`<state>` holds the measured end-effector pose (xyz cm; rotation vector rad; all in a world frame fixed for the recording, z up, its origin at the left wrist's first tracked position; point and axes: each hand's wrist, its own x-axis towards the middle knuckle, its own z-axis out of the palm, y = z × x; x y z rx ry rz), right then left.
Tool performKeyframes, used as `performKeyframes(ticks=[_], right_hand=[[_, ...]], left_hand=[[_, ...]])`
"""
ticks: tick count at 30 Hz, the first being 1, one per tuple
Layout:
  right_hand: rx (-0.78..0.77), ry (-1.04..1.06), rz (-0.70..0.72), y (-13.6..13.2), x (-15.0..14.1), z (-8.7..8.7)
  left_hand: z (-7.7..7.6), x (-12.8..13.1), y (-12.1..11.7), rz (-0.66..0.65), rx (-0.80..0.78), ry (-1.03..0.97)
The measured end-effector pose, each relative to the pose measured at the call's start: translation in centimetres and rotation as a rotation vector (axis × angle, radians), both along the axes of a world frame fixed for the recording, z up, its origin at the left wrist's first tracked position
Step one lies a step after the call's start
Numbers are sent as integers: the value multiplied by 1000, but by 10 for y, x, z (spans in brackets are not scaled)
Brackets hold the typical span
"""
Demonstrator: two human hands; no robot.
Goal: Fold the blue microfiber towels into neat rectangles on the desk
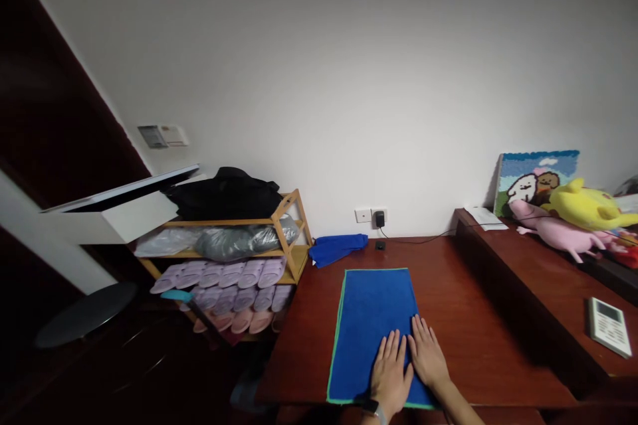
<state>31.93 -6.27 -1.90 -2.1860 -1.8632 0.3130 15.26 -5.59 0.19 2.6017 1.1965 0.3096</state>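
Note:
A blue towel [376,305] with green edging lies flat on the reddish-brown wooden table [304,339], its near edge at the table's front. My left hand [391,368], with a watch on the wrist, rests palm down on the towel's lower right part, fingers stretched out. Beside it my right hand [427,353] lies flat along the towel's right edge, fingers extended and thumb close to the left hand. Neither hand grips anything. A second blue cloth [337,248] sits crumpled at the table's far left corner, apart from both hands.
Left of the table stands a wooden rack [294,249] with slippers [222,273] and a black bag [229,196]. On the right, a raised ledge [538,279] holds plush toys [558,232] and a white remote-like device [609,327]. A black plug [379,219] trails a cable along the wall.

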Motion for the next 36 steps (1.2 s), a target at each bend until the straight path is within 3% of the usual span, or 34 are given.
performKeyframes(ticks=[6,13,16,20,24,32,36], right_hand=[[-41,-47,22,8,1,-6],[-64,-61,-7,8,0,-4],[-52,-52,-31,10,-1,-5],[-27,-38,-46,11,-2,-12],[-32,-48,-49,12,-1,-16],[-60,-55,-52,44,7,4],[-80,-56,-28,54,12,3]], left_hand=[[-3,8,7,19,18,15],[0,30,41,75,42,-21],[-10,8,56,106,71,17],[-21,-52,76,277,122,100],[-22,-104,87,412,131,148],[-20,-111,81,406,151,155],[-26,-114,85,406,182,171]])
